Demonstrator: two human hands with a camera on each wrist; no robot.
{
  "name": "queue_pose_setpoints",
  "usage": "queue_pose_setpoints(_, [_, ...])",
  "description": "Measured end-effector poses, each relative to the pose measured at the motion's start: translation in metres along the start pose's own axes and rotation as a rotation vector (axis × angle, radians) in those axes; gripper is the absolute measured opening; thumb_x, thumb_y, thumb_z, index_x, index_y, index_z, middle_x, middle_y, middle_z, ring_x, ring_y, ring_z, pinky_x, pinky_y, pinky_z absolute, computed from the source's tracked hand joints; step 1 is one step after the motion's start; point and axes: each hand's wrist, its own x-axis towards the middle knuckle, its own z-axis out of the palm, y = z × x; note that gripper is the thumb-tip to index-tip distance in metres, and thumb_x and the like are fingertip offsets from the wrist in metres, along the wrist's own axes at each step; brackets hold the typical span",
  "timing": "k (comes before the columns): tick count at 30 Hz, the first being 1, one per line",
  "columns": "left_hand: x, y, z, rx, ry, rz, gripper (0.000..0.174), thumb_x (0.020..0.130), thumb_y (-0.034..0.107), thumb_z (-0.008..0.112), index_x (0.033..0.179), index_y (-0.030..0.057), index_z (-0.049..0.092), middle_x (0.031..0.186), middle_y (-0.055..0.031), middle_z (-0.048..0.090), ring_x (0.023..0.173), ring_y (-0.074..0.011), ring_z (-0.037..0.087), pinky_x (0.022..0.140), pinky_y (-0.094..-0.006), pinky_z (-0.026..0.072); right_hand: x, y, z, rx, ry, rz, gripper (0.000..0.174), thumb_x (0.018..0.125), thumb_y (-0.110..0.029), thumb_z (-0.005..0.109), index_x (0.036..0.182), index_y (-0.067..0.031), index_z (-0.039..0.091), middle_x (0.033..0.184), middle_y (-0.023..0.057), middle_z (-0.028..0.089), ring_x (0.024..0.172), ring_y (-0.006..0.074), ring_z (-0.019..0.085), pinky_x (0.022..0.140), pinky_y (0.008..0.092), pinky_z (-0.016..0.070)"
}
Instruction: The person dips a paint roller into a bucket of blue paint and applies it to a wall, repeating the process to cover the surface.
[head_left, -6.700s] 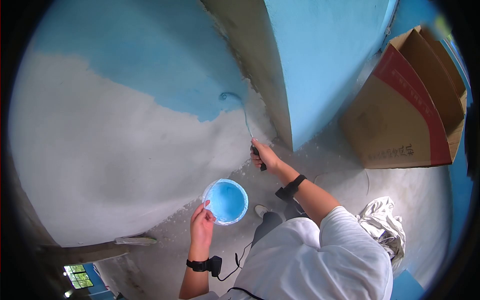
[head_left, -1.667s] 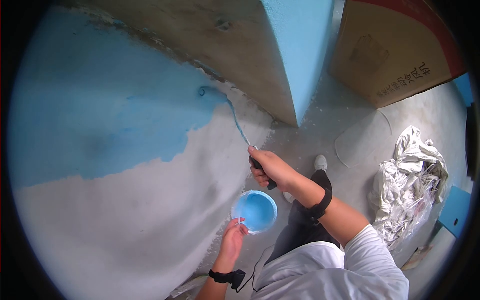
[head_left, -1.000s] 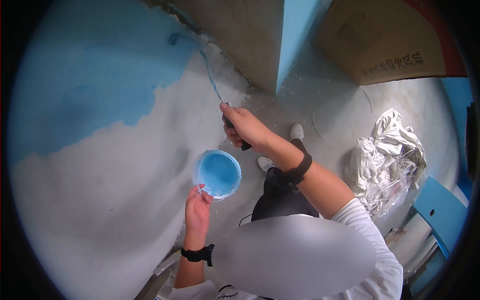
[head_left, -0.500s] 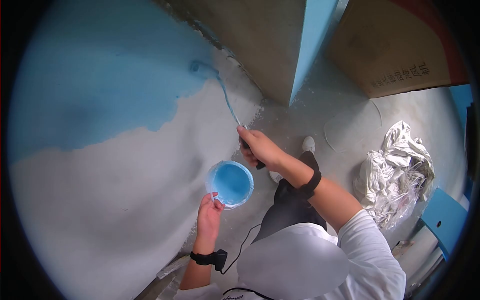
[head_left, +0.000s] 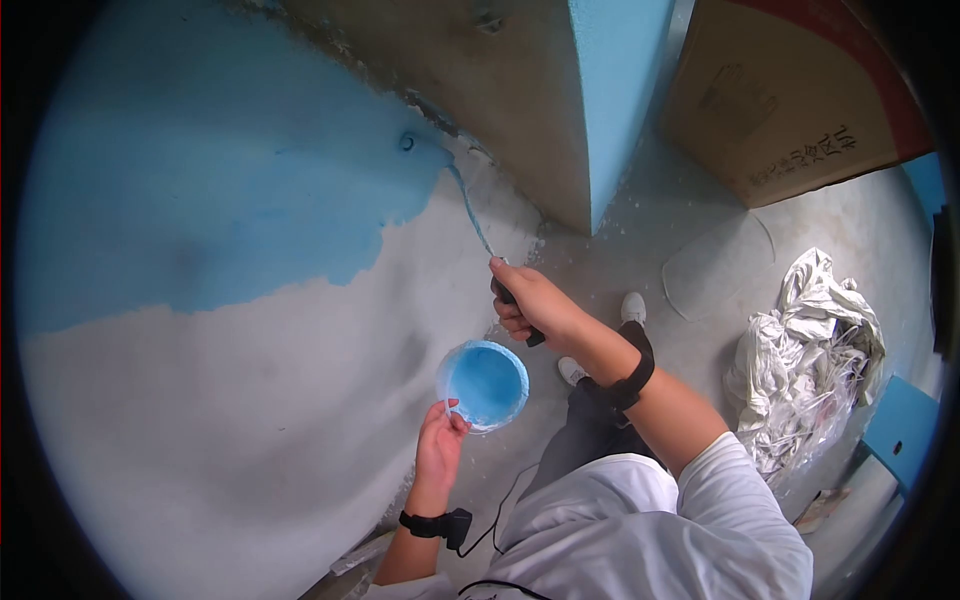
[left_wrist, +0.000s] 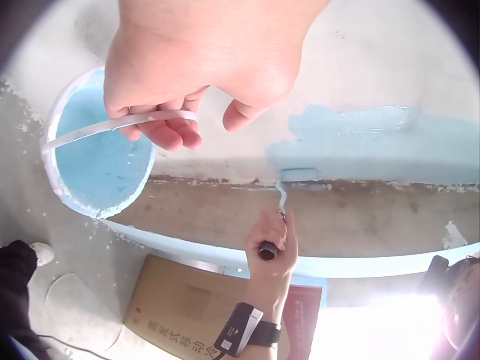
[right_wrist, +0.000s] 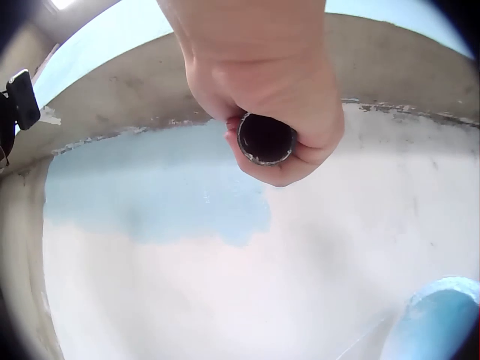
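My left hand holds the thin white handle of a paint bucket, which hangs tilted toward me with light-blue paint inside. In the left wrist view, curled fingers hook around that handle. My right hand grips the black grip of a paint roller. Its bent, paint-smeared rod runs up to a small roller head lying against the blue-painted part of the wall. Seen from the right wrist, the hollow end of the grip pokes out of the curled fingers.
Below the ragged paint edge the wall is white. A bare grey-brown ledge borders it, beside a light-blue pillar face. A large cardboard box stands right; crumpled white sheeting lies on the floor. A cable hangs by the body.
The head view has swung since the oldest frame, showing more sheeting and floor. Within the last half second the roller head shifts slightly right in view, still on blue paint. Both hands keep their holds.
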Motion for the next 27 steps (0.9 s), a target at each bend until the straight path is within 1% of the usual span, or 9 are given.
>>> queue_pose_setpoints(2, [0.0, 0.001, 0.001, -0.003, 0.007, -0.008, 0.031, 0.093, 0.017, 0.048, 0.119, 0.0008, 0.051, 0.086, -0.005, 0.054, 0.084, -0.0149, 0.051, 0.089, -0.0328, 0.0412, -0.004, -0.008, -0.001, 0.025, -0.016, 0.01, 0.046, 0.102, -0.05, 0.042, 0.076, -0.013, 0.035, 0.061, -0.0055, 0.029, 0.049, 0.0063, 0.025, 0.044, 0.0245, 0.0256])
queue_pose_setpoints(4, [0.0, 0.0, 0.002, -0.004, 0.014, -0.015, 0.031, 0.093, 0.017, 0.048, 0.119, 0.0008, 0.051, 0.085, -0.0047, 0.054, 0.084, -0.0147, 0.052, 0.089, -0.0327, 0.0411, -0.005, -0.016, -0.001, 0.27, -0.089, -0.001, 0.044, 0.102, -0.05, 0.043, 0.081, -0.0122, 0.037, 0.061, -0.0057, 0.031, 0.048, 0.0052, 0.026, 0.042, 0.0223, 0.0259])
queue_pose_setpoints(8, [-0.002, 0.002, 0.004, -0.021, 0.009, -0.008, 0.031, 0.093, 0.018, 0.049, 0.12, 0.0014, 0.051, 0.086, -0.0043, 0.054, 0.084, -0.0146, 0.052, 0.09, -0.0329, 0.0411, -0.016, -0.029, 0.021, 0.338, -0.051, 0.053, 0.041, 0.102, -0.049, 0.044, 0.086, -0.0116, 0.037, 0.062, -0.0054, 0.032, 0.048, 0.0048, 0.027, 0.041, 0.021, 0.0268])
queue_pose_setpoints(12, [-0.007, 0.002, 0.005, -0.009, 0.008, 0.015, 0.03, 0.094, 0.019, 0.049, 0.119, 0.0021, 0.051, 0.085, -0.0043, 0.054, 0.083, -0.0155, 0.052, 0.09, -0.0338, 0.041, -0.002, -0.006, 0.003, 0.153, -0.043, -0.026, 0.042, 0.102, -0.049, 0.041, 0.083, -0.012, 0.037, 0.06, -0.006, 0.029, 0.048, 0.0053, 0.026, 0.042, 0.0223, 0.0241])
queue_pose_setpoints(13, [-0.008, 0.001, 0.006, -0.009, 0.005, 0.019, 0.03, 0.094, 0.019, 0.049, 0.119, 0.0021, 0.051, 0.085, -0.0043, 0.054, 0.083, -0.0155, 0.052, 0.09, -0.0338, 0.041, 0.009, 0.008, -0.012, 0.107, -0.08, -0.05, 0.045, 0.102, -0.05, 0.04, 0.078, -0.0123, 0.037, 0.06, -0.0036, 0.034, 0.047, 0.0079, 0.029, 0.042, 0.0256, 0.029])
queue_pose_setpoints(15, [-0.006, 0.0, 0.007, -0.017, 0.059, 0.018, 0.03, 0.094, 0.02, 0.051, 0.118, 0.0026, 0.052, 0.085, -0.0054, 0.053, 0.084, -0.0169, 0.05, 0.089, -0.0344, 0.0407, 0.029, 0.044, -0.039, -0.015, -0.085, -0.06, 0.046, 0.102, -0.05, 0.04, 0.076, -0.0123, 0.037, 0.059, -0.003, 0.035, 0.046, 0.0087, 0.03, 0.042, 0.0264, 0.0301])
queue_pose_setpoints(19, [-0.004, -0.001, -0.001, 0.0, 0.049, -0.017, 0.03, 0.095, 0.02, 0.051, 0.119, 0.0021, 0.052, 0.085, -0.0055, 0.053, 0.084, -0.0174, 0.051, 0.089, -0.0347, 0.0409, 0.034, 0.069, -0.064, -0.284, -0.015, -0.066, 0.047, 0.102, -0.049, 0.04, 0.074, -0.0118, 0.038, 0.057, -0.0014, 0.037, 0.044, 0.0112, 0.034, 0.042, 0.0285, 0.0329])
queue_pose_setpoints(24, [0.002, -0.003, -0.005, 0.022, 0.056, -0.037, 0.032, 0.095, 0.02, 0.049, 0.121, 0.0015, 0.051, 0.085, -0.0052, 0.053, 0.084, -0.0171, 0.051, 0.09, -0.0346, 0.0411, 0.047, 0.031, -0.062, -0.031, 0.061, -0.219, 0.045, 0.102, -0.048, 0.042, 0.076, -0.0111, 0.039, 0.058, -0.0011, 0.038, 0.046, 0.011, 0.037, 0.042, 0.0279, 0.0332])
queue_pose_setpoints(27, [0.003, -0.005, -0.008, -0.005, 0.052, -0.045, 0.032, 0.095, 0.02, 0.049, 0.121, 0.0012, 0.051, 0.085, -0.005, 0.053, 0.085, -0.0165, 0.052, 0.091, -0.0346, 0.0414, 0.069, 0.034, -0.065, -0.067, 0.059, -0.182, 0.043, 0.103, -0.047, 0.041, 0.081, -0.0101, 0.04, 0.059, -0.0021, 0.033, 0.045, 0.0104, 0.033, 0.042, 0.0276, 0.0306])
